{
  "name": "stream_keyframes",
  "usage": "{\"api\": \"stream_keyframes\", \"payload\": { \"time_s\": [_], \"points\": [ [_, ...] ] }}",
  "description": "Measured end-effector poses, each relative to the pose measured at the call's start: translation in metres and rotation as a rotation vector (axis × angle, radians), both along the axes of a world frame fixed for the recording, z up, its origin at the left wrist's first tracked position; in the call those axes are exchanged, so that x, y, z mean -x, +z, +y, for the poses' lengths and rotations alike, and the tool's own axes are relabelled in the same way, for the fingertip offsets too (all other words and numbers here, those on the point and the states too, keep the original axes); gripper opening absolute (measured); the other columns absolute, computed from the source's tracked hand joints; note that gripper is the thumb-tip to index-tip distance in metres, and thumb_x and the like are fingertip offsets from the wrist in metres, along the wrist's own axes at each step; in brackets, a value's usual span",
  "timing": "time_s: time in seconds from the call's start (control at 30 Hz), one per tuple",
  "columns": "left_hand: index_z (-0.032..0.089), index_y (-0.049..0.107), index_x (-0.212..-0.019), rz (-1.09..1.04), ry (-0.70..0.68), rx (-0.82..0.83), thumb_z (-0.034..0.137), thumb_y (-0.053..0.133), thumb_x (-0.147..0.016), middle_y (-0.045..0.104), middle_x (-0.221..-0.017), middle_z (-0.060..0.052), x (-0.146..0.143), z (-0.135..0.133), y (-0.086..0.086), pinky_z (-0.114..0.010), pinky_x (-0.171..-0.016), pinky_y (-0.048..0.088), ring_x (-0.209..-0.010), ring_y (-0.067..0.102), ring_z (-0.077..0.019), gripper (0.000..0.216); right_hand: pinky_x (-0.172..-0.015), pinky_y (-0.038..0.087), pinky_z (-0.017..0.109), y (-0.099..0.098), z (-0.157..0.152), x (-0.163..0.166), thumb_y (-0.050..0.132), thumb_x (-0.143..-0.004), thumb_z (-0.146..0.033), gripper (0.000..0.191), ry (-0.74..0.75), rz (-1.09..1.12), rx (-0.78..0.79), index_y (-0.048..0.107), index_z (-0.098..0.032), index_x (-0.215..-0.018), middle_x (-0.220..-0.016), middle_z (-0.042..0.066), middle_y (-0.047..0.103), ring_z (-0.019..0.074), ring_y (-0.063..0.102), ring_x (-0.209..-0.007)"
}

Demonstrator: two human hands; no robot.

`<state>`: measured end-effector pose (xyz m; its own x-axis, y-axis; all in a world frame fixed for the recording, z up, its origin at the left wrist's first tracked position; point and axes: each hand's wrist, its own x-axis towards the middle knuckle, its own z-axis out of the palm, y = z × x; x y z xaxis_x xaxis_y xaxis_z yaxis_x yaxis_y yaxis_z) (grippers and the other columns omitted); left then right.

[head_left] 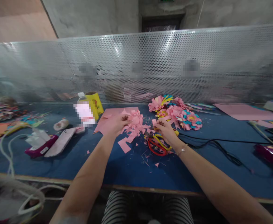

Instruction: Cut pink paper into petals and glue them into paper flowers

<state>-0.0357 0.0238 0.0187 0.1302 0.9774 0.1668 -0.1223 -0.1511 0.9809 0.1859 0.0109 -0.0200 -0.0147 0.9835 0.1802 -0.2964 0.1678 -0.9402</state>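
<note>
My left hand (117, 123) is closed on the left edge of a pink paper flower (135, 123) with many cut strips, held just above the blue table (131, 168). My right hand (166, 130) is to the flower's right, fingers curled in a pinch around a small pink strip. Directly under that hand lie scissors with red handles (157, 146) and a second yellow-handled pair (162, 140). Loose pink scraps (124, 145) lie below the flower. A pink paper sheet (110, 119) sits behind my left hand.
A pile of finished pink, yellow and teal paper flowers (176, 112) lies behind my right hand. A yellow container (94, 104), a bottle (85, 112), a phone (61, 141) and chargers stand on the left. A black cable (220, 149) runs right. A perforated metal screen (136, 62) closes the back.
</note>
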Motion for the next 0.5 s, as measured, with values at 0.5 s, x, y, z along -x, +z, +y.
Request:
{"api": "stream_keyframes", "payload": {
  "time_s": [0.5],
  "points": [
    [0.016, 0.047, -0.072, -0.099, 0.021, 0.166, 0.014, 0.074, -0.045, 0.047, -0.058, 0.007, -0.032, -0.008, -0.014, -0.017, -0.045, 0.037, -0.047, 0.047, -0.0041, 0.038, -0.061, 0.043, 0.020, 0.009, -0.010, -0.002, 0.072, -0.056, -0.021, 0.020, 0.015, 0.183, -0.133, 0.057, -0.021, -0.069, -0.064, -0.006, 0.050, 0.0061, 0.048, -0.061]
  ]
}}
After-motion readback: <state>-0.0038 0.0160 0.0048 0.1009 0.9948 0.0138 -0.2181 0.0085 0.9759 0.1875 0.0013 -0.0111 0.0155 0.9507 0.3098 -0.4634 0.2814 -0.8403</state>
